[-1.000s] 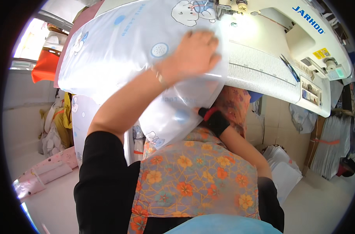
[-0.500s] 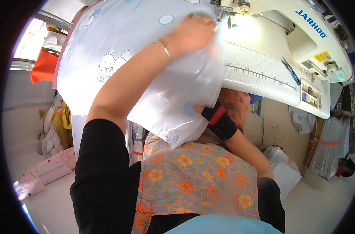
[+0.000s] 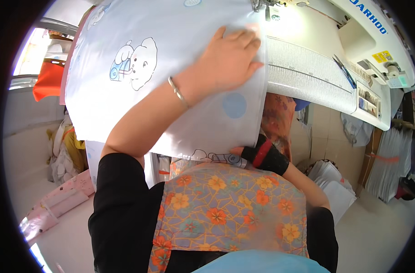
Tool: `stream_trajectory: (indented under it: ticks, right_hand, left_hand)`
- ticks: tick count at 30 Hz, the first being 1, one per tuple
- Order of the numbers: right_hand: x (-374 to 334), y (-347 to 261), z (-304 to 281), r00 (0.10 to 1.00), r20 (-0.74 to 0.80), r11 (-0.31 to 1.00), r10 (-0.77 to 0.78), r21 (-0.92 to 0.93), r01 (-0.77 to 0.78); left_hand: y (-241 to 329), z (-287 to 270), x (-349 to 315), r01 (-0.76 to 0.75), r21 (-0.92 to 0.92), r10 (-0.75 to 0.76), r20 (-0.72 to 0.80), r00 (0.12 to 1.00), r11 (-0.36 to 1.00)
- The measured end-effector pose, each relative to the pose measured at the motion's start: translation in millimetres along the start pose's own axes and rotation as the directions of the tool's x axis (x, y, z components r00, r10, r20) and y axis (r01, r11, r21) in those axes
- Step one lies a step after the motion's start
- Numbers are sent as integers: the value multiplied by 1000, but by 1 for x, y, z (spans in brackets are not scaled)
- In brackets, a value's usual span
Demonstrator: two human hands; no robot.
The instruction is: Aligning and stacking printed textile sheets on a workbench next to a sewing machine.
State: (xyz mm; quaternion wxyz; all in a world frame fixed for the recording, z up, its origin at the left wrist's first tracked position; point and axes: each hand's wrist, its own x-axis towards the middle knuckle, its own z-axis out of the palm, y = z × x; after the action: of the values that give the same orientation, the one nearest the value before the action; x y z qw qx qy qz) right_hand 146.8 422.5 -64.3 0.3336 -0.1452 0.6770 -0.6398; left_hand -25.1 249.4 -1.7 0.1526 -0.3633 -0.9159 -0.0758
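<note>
A pale, glossy fabric sheet [image 3: 180, 123] with cartoon animals and blue dots covers the left of the sewing table. My left hand [image 3: 232, 57] lies flat on it with the fingers a little apart, just below the presser foot [image 3: 261, 5] of the sewing machine [image 3: 369, 38]. A silver bracelet circles that wrist. My right hand [image 3: 264, 157], in a black fingerless glove with a red band, pinches the near right corner of the sheet at the table's front. Its thumb is on top; the other fingers are mostly hidden.
Blue-handled snips [image 3: 345, 73] and a small parts tray [image 3: 368, 102] lie on the machine bed's right side, past the printed ruler [image 3: 307, 73]. Stacked pale sheets [image 3: 385, 164] stand at the right. Pink patterned fabric [image 3: 57, 200] lies at the lower left.
My left hand has slid down from beside the presser foot, onto flatter cloth. My right hand has drawn the sheet's corner nearer to me, smoothing its folds and straightening its right edge.
</note>
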Motion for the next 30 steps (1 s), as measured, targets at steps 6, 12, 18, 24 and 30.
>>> stream_trajectory:
  ticks: [6,12,18,24,30]
  right_hand:
    - [-3,-30,5,994,-112,969,8,247,20]
    - [21,-41,-9,992,-126,983,20,184,4]
    - [37,-51,-14,967,-156,782,203,620,-64]
    - [35,-38,-44,927,-373,896,-47,395,204]
    - [30,-41,-47,524,-165,292,-836,-941,170]
  left_hand:
    - [-7,13,0,-10,5,11,-103,995,1000]
    - [-14,-11,34,-10,22,8,70,998,1000]
    - [16,-8,2,-13,61,12,27,1000,998]
    - [-21,22,16,-11,26,11,-5,1000,1000]
    - [-18,20,21,17,0,-17,-50,999,1000]
